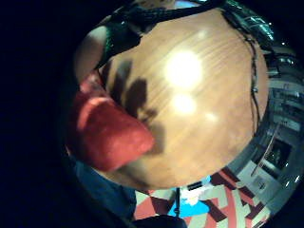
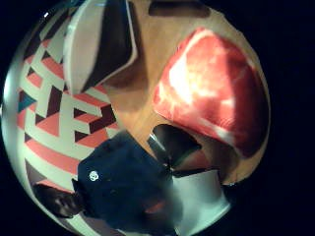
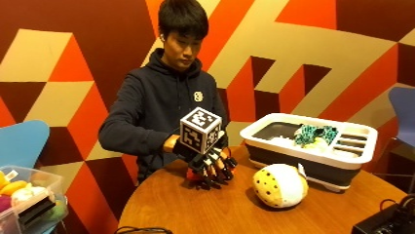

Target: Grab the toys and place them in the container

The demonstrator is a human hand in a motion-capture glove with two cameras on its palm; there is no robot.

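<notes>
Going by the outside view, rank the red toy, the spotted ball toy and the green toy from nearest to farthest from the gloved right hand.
1. Red toy: under the right hand, gripped.
2. Spotted ball toy: on the table beside the hand.
3. Green toy: inside the container, beyond the ball.

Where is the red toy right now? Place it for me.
In the outside view the red toy sits on the round wooden table under the gloved right hand, with the spotted yellow ball toward the white container.
</notes>
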